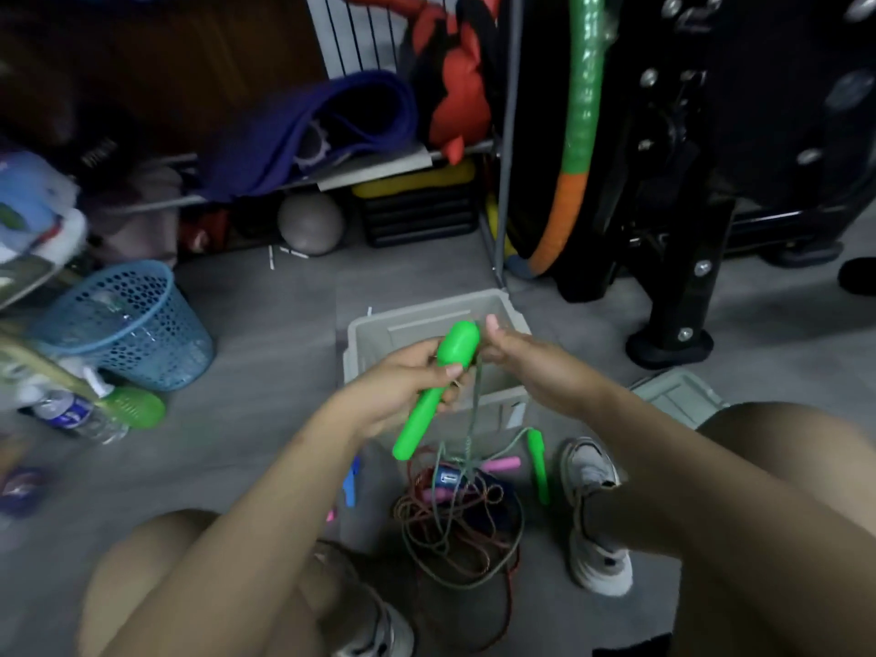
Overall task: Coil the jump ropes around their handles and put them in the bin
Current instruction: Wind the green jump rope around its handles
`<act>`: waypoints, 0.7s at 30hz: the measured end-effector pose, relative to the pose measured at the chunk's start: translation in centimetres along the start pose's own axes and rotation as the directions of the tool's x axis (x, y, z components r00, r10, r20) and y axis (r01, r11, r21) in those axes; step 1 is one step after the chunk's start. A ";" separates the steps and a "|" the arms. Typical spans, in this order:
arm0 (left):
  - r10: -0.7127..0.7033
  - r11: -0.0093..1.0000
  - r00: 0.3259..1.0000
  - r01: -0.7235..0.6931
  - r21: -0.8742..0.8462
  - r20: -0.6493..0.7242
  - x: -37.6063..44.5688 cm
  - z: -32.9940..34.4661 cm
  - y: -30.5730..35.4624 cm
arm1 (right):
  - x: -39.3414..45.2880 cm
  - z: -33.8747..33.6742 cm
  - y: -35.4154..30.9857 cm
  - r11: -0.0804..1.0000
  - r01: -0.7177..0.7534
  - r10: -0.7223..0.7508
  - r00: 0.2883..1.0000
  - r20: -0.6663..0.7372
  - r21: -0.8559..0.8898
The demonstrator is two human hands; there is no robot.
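Observation:
My left hand [403, 386] grips a bright green jump rope handle [438, 386], held slanted above the grey bin [379, 334]. My right hand [526, 362] pinches the grey-green rope [476, 400] beside the handle's top end. The rope hangs down to a tangled pile of ropes [455, 528] on the floor between my feet. The second green handle [538, 464], a pink handle [502, 464] and a blue handle [351, 486] lie at that pile. The bin's visible inside shows nothing in it.
A grey bin lid [678, 400] lies on the floor at right. A blue mesh basket [128, 324], a water bottle [76, 414] and a green-capped bottle [132, 405] stand left. A shelf with a grey ball [310, 222] and black gym equipment [687, 230] stand behind.

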State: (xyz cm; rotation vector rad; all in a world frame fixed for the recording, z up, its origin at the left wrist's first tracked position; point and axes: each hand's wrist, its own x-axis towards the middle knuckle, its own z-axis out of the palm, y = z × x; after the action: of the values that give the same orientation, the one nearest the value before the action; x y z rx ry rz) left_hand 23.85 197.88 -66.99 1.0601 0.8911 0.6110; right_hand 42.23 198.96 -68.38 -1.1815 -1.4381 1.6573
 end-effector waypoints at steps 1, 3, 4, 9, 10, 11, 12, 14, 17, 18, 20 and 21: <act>0.008 0.995 1.000 -0.009 -0.101 -0.013 -0.5 -0.4 0.8 | -0.2 0.0 -1.0 1.000 -0.014 0.015 0.999 0.049 -0.015; 0.022 0.971 0.995 -0.044 -0.236 -0.095 -1.2 -1.2 2.3 | -0.8 -0.4 -2.6 0.995 -0.022 0.030 0.997 0.078 -0.102; 0.036 0.957 0.986 -0.081 -0.280 -0.163 -1.4 -1.6 2.8 | -0.9 -0.8 -3.1 0.985 -0.017 0.033 0.995 0.092 -0.171; 0.053 0.901 0.897 -0.232 -0.368 -0.438 -1.8 -3.7 3.9 | -0.7 -3.0 -3.6 0.864 0.022 0.075 0.982 0.172 -0.502; 0.045 0.905 0.880 -0.237 -0.354 -0.474 -1.8 -3.8 3.9 | -0.6 -3.1 -3.6 0.849 0.027 0.054 0.989 0.137 -0.527; 0.047 0.908 0.863 -0.246 -0.338 -0.503 -1.8 -3.9 4.0 | -0.5 -3.1 -3.6 0.861 0.029 0.020 0.996 0.092 -0.507; 0.052 0.909 0.848 -0.259 -0.325 -0.528 -1.8 -3.8 4.1 | -0.5 -2.9 -3.6 0.906 0.030 -0.015 0.999 0.040 -0.422; 0.048 0.906 0.819 -0.277 -0.320 -0.572 -1.9 -3.6 4.5 | -0.3 -2.2 -3.9 0.984 0.079 -0.090 0.994 -0.066 -0.157; -0.030 0.876 0.830 -0.247 -0.414 -0.558 -1.9 -3.1 4.6 | 0.5 -1.3 -4.4 0.986 0.159 -0.146 0.969 -0.201 0.047; -0.048 0.854 0.850 -0.237 -0.463 -0.525 -1.8 -2.8 4.5 | 0.7 -1.0 -4.3 0.983 0.181 -0.170 0.958 -0.232 0.028; -0.047 0.864 0.862 -0.219 -0.454 -0.505 -1.4 -1.9 3.9 | 1.1 -0.2 -3.8 0.973 0.226 -0.229 0.937 -0.264 -0.043; -0.026 0.886 0.863 -0.213 -0.411 -0.505 -1.2 -1.3 3.6 | 1.3 0.3 -3.4 0.965 0.249 -0.263 0.927 -0.266 -0.088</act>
State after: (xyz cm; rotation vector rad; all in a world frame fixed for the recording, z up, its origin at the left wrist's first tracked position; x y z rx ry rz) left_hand 22.07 198.95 -63.61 0.5169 1.0723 1.1554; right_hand 41.16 200.65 -65.36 -1.1467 -1.3977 1.2308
